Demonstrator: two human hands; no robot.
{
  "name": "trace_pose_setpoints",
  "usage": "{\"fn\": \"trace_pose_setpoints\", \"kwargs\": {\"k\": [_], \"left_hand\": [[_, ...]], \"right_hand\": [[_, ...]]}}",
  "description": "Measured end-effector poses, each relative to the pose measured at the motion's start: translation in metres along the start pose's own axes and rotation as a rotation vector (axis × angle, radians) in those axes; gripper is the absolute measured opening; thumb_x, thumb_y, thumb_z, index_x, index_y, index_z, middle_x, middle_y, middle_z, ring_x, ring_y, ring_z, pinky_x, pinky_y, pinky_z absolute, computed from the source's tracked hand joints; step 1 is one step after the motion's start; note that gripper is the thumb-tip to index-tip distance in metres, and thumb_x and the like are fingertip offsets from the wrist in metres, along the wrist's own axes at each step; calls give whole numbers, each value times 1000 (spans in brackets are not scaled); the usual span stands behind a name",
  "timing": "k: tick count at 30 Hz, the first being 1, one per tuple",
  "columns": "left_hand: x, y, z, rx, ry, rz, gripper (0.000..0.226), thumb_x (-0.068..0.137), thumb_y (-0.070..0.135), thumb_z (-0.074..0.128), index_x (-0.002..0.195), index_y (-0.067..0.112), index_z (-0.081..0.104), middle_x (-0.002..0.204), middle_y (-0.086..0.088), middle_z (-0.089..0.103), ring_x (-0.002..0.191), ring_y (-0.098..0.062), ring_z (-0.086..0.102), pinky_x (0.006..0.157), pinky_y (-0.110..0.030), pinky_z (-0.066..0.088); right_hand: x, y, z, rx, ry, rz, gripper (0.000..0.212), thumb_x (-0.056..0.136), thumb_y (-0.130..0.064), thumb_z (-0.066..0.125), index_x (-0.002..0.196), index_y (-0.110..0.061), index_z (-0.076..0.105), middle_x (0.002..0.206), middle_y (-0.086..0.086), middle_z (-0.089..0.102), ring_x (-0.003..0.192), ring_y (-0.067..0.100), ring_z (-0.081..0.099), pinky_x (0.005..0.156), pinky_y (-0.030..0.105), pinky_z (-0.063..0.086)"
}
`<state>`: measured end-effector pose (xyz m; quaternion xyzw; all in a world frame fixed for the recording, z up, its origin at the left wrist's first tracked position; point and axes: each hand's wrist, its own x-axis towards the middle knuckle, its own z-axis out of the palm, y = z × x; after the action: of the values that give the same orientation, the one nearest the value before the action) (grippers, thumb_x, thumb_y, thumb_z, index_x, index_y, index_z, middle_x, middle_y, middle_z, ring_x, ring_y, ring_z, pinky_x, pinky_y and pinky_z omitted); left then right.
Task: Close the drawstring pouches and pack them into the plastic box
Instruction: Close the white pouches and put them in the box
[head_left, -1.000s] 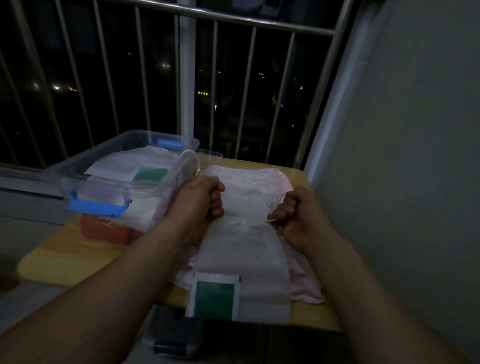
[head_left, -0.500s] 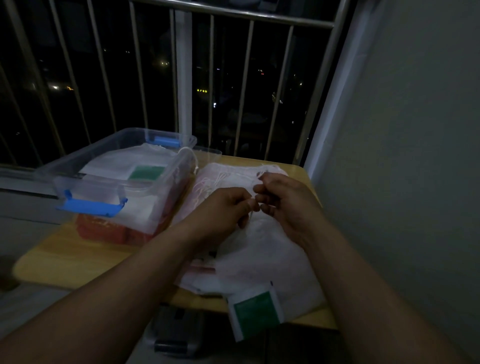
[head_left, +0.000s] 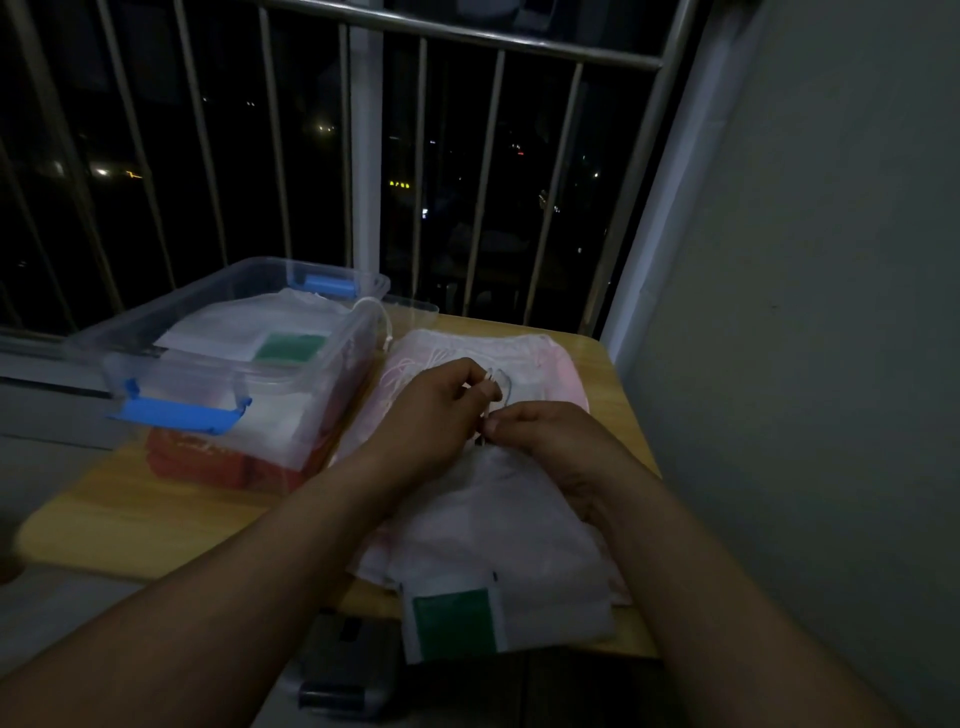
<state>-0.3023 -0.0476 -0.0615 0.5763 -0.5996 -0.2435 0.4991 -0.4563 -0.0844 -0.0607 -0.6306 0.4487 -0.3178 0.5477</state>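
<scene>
Dim light, night view. Both hands meet over the desk, at the mouth of a white pouch. The left hand has its fingers curled and pinches the pale drawstring. The right hand pinches the gathered neck of the pouch between thumb and forefinger, touching the left. The pouch lies flat, its green label hanging past the near desk edge. It rests on a stack of pinkish pouches. The plastic box stands open just left of the stack, blue latch facing the camera. Inside lies another white pouch with a green label. A red item sits under the box.
</scene>
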Motion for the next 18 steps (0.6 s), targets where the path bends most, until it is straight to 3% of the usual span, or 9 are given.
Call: {"fn": "trace_pose_setpoints", "kwargs": {"k": [3,6,9,11,13,16,18], "left_hand": [[0,1,-1,-12,34,21,22,104,23,56,93,10,70,66,3,63,54,2,56,54,-10,42],[3,-4,-3,-55,113,-14,25,107,23,51,96,10,70,71,-3,64,57,0,61,56,-13,45],[6,-11,-4,-22,161,-55,31,108,31,47,94,16,70,71,-2,66,65,-14,62,66,-34,51],[7,-12,-6,-73,146,-83,32,108,31,45,95,16,69,71,-3,66,65,-18,60,66,-39,51],[9,-8,-9,-175,132,-104,30,109,29,45,98,14,69,70,-2,65,63,-17,58,63,-37,50],[14,2,-17,-408,99,-157,27,109,23,45,104,8,68,72,-2,67,62,-15,59,63,-30,55],[16,5,-20,-531,55,-166,27,109,19,45,108,5,68,81,-7,71,69,-18,65,68,-28,59]], "right_hand": [[2,3,3,236,-52,96,14,93,-9,70,87,-10,82,97,18,77,95,31,73,99,45,56],[5,4,8,453,-80,130,16,96,-10,67,104,0,76,106,23,74,94,30,71,98,44,55],[3,3,11,552,-104,145,16,100,-14,63,95,-5,75,96,14,75,84,24,71,89,40,57],[3,3,10,597,-131,176,15,99,-13,63,90,-6,73,86,12,72,76,24,69,81,37,58],[1,2,10,515,-122,173,15,95,-13,67,85,-5,74,82,13,71,72,25,67,79,38,57],[-1,-1,11,98,-83,70,17,77,-29,77,74,-13,80,80,10,74,82,28,67,91,48,55],[-3,-2,14,-51,-96,23,20,73,-35,76,70,-16,80,79,6,75,85,26,67,96,50,54]]}}
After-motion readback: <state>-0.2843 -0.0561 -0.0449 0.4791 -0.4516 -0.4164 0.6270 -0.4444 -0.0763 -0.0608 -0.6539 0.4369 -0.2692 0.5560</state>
